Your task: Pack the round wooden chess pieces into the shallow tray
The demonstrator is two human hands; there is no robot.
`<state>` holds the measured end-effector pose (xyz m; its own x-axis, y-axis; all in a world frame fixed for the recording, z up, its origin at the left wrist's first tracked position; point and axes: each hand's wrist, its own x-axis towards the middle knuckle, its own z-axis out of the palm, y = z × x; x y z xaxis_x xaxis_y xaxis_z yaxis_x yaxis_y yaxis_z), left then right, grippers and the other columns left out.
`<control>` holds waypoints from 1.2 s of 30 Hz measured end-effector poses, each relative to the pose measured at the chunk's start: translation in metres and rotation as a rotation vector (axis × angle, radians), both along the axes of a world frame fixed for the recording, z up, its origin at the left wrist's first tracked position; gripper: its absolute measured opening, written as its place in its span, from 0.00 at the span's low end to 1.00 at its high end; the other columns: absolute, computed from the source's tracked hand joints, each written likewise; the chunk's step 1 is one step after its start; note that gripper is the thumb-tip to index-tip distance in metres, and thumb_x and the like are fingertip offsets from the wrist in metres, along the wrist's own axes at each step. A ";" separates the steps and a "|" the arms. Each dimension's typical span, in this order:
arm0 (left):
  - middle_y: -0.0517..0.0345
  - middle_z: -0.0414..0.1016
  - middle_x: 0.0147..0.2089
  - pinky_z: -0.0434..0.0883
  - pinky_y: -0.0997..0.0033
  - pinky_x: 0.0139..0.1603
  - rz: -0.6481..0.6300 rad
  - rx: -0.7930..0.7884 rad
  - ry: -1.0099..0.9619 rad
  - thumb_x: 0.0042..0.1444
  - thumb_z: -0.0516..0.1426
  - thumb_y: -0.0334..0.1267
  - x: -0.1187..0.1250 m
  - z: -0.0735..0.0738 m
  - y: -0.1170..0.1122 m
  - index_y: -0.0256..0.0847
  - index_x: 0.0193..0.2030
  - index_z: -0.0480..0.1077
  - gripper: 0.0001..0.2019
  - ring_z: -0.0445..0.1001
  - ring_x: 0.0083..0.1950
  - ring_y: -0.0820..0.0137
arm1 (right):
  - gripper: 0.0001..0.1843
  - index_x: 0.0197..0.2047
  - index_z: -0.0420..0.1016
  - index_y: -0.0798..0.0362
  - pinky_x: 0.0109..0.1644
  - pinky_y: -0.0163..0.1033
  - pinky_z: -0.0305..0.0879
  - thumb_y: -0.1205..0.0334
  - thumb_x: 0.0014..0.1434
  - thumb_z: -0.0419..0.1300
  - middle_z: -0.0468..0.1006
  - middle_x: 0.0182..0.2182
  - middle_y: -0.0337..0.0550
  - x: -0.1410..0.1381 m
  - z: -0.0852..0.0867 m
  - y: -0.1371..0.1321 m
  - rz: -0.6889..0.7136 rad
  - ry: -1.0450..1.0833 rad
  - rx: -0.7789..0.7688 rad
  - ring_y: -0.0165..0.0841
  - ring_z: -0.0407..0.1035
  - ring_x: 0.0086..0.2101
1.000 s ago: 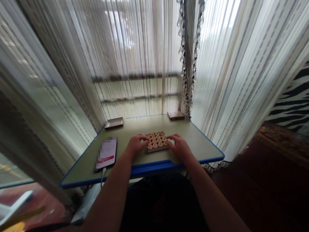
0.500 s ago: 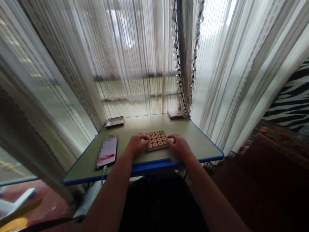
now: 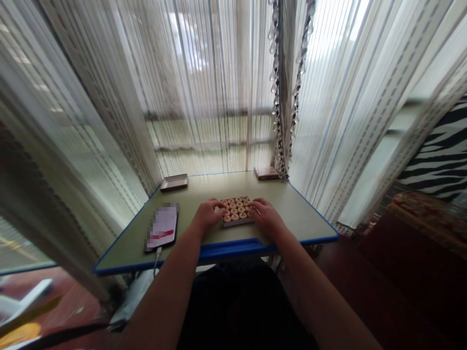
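A square block of round wooden game pieces (image 3: 236,211) with red marks lies near the front of a green table (image 3: 299,214) with a blue rim. My left hand (image 3: 207,215) presses against the block's left side with curled fingers. On the block's right side my right hand (image 3: 265,216) does the same, its fingertips over the right column of pieces. Both hands clasp the block between them.
A phone (image 3: 162,227) with a cable lies at the table's left. A shallow brown tray (image 3: 174,182) sits at the back left and a small brown box (image 3: 266,173) at the back right. Sheer curtains (image 3: 204,87) and a beaded tassel (image 3: 282,97) hang behind.
My right hand has shifted slightly left, further onto the pieces. The block and my left hand stay in place; the camera has moved a little.
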<state>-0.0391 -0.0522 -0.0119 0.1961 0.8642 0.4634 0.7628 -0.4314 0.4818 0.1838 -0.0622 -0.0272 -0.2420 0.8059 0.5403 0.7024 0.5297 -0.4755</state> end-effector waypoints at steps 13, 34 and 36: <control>0.55 0.73 0.33 0.66 0.72 0.39 0.047 0.049 0.005 0.49 0.53 0.38 -0.001 0.000 0.000 0.38 0.31 0.75 0.10 0.68 0.32 0.72 | 0.13 0.39 0.74 0.52 0.51 0.39 0.56 0.62 0.60 0.48 0.75 0.41 0.44 -0.001 0.003 -0.005 0.067 -0.108 0.029 0.31 0.65 0.43; 0.56 0.73 0.32 0.66 0.72 0.38 0.060 0.057 0.019 0.49 0.53 0.39 0.000 -0.001 -0.001 0.39 0.30 0.75 0.11 0.68 0.32 0.72 | 0.11 0.39 0.75 0.49 0.49 0.42 0.61 0.62 0.56 0.53 0.70 0.41 0.46 -0.001 0.003 -0.011 0.075 -0.111 0.096 0.35 0.63 0.43; 0.56 0.73 0.32 0.66 0.72 0.38 0.061 0.051 0.023 0.49 0.53 0.39 0.000 -0.001 0.000 0.39 0.30 0.75 0.11 0.68 0.32 0.72 | 0.11 0.39 0.75 0.50 0.49 0.43 0.60 0.61 0.56 0.54 0.70 0.41 0.47 -0.003 0.004 -0.010 0.079 -0.128 0.104 0.35 0.63 0.43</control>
